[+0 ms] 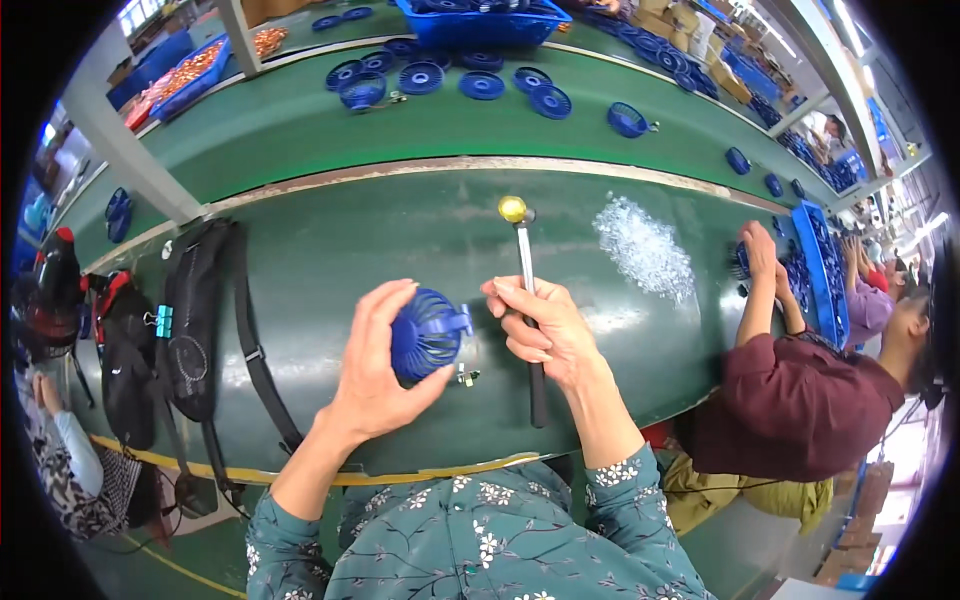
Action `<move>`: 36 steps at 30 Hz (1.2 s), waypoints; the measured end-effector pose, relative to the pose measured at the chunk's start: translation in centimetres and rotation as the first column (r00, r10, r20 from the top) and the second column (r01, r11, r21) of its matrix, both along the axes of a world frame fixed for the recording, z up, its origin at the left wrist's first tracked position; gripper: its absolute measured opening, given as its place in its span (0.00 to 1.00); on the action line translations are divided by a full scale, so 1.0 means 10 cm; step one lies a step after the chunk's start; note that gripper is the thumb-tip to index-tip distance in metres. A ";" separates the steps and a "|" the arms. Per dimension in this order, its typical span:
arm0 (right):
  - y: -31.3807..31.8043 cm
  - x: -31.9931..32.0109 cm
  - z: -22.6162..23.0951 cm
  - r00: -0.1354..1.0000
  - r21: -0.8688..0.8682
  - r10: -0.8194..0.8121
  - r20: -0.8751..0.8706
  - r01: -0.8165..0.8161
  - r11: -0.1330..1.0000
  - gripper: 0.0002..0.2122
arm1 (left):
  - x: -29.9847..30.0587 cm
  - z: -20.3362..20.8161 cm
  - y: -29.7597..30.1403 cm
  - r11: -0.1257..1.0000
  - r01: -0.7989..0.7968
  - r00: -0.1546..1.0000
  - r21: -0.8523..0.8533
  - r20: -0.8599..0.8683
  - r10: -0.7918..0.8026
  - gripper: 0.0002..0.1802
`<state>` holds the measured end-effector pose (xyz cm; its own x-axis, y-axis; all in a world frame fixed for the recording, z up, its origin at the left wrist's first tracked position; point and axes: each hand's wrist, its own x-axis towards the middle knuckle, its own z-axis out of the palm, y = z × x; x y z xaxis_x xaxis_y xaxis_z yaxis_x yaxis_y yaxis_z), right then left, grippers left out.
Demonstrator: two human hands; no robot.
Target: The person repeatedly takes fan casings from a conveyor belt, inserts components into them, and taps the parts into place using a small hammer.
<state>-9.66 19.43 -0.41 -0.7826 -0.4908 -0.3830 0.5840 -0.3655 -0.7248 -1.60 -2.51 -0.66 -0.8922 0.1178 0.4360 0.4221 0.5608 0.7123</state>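
Observation:
My left hand point(375, 375) is curled round a rounded blue slatted fan housing point(425, 335), lifted over the green work surface point(400, 255). A small bracket-like part sticks out on its right side, and a small circuit part point(467, 376) shows just below it. My right hand point(545, 325) is to the right, thumb and fingers drawn together near the housing. Whatever its fingertips pinch is too small to make out. A hammer point(538, 395) with a yellow-faced head and black grip passes beneath the right fingers; whether the hand grips it is unclear.
A pile of small clear plastic pieces point(645, 248) lies at right. Black straps and a bag point(195, 330) lie at left. Beyond a raised edge, a green belt point(420, 130) carries blue fan parts point(482, 85) and a blue bin point(480, 30). A co-worker point(800, 400) works at right.

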 end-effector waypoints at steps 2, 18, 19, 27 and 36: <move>-0.07 0.04 -0.01 0.998 -0.092 0.043 0.044 -0.039 0.995 0.10 | 0.05 0.02 -0.01 1.000 0.015 1.000 0.023 0.026 -0.016 0.44; -0.24 0.24 0.05 0.999 -0.041 0.035 -0.002 -0.035 0.999 0.11 | 0.11 0.00 0.01 0.993 0.055 0.995 0.106 0.072 -0.063 0.45; -0.24 0.24 0.05 1.000 -0.035 0.011 -0.012 -0.012 0.999 0.11 | 0.11 0.00 0.01 0.993 0.055 0.995 0.104 0.073 -0.063 0.45; -0.20 0.25 -0.05 0.997 -0.146 0.072 0.008 -0.070 0.987 0.12 | 0.11 0.00 0.02 0.994 0.051 0.995 0.101 0.079 -0.059 0.45; -0.21 0.30 -0.09 1.000 -0.196 -0.008 -0.010 0.006 0.981 0.11 | 0.08 -0.02 0.04 0.994 0.060 0.994 0.089 0.086 -0.067 0.44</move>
